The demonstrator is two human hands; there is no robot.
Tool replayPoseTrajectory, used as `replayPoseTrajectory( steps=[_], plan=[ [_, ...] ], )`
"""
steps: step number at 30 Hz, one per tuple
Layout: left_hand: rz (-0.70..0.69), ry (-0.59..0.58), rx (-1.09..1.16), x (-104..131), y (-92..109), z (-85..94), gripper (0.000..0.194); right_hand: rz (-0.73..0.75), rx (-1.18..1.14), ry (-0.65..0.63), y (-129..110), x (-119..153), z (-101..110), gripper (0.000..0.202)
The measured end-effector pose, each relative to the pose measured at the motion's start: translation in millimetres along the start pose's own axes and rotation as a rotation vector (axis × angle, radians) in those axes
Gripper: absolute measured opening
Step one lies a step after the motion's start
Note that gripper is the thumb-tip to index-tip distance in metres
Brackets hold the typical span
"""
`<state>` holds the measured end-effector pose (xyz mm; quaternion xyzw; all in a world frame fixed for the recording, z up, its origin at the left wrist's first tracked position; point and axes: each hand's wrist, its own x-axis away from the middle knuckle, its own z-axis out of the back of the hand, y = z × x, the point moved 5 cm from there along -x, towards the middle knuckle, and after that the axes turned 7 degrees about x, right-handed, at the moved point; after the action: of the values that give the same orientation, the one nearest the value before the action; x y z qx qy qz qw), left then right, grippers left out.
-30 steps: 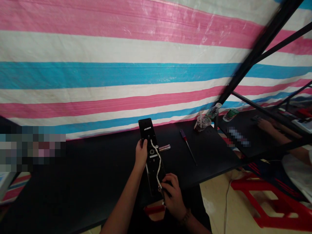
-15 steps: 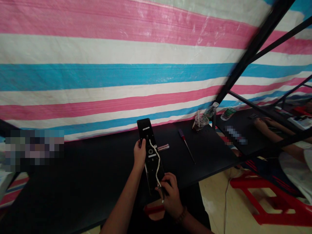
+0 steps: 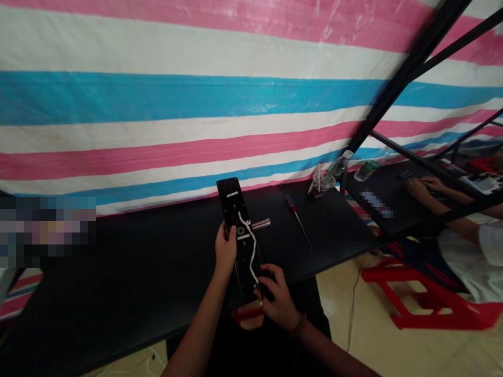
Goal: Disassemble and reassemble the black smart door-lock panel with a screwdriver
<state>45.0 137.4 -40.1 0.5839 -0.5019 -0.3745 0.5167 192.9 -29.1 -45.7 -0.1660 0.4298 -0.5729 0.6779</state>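
A long black panel [image 3: 231, 203] leans with its far end raised over the table, its back face towards me. Small labels, screws and a round fitting show on it. My left hand [image 3: 225, 250] grips its left edge, thumb on top and the other fingers hidden underneath. From the panel's upper part a white cable [image 3: 253, 251] runs down to the near end. There, my right hand [image 3: 280, 301] has its bent fingers closed round the cable's lower end, and the white tip pokes out below them.
A screwdriver [image 3: 297, 221] and a small clear packet [image 3: 261, 224] lie on the black table [image 3: 137, 272]. Plastic cup [image 3: 323, 183] and bottle [image 3: 338, 166] stand by the metal frame post. At right, another person's hands [image 3: 422, 187] work above a second table, near a red stool [image 3: 396, 298].
The camera view has tilted down slightly, so the scene sits a little higher. Both hands keep their places on the panel and the cable, with the right fingers shifting only slightly.
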Motion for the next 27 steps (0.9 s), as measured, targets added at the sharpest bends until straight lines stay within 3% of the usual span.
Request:
replayPoseTrajectory(
  steps=[6,11,22,27],
  plan=[
    [-0.041,0.019,-0.044,0,-2,-3.3,0.045,0.0,0.005,0.027,4,3,5,0.024],
    [0.009,0.002,0.004,8,-5,-1.9,0.051,-0.021,0.032,0.008,3,4,4,0.025],
    [-0.043,-0.017,-0.054,62,-22,12.7,0.052,0.105,0.073,0.029,0,-19,3,0.026],
    [-0.042,-0.045,-0.085,70,-24,15.8,0.055,0.183,0.021,-0.01,-2,-28,3,0.026]
  ],
)
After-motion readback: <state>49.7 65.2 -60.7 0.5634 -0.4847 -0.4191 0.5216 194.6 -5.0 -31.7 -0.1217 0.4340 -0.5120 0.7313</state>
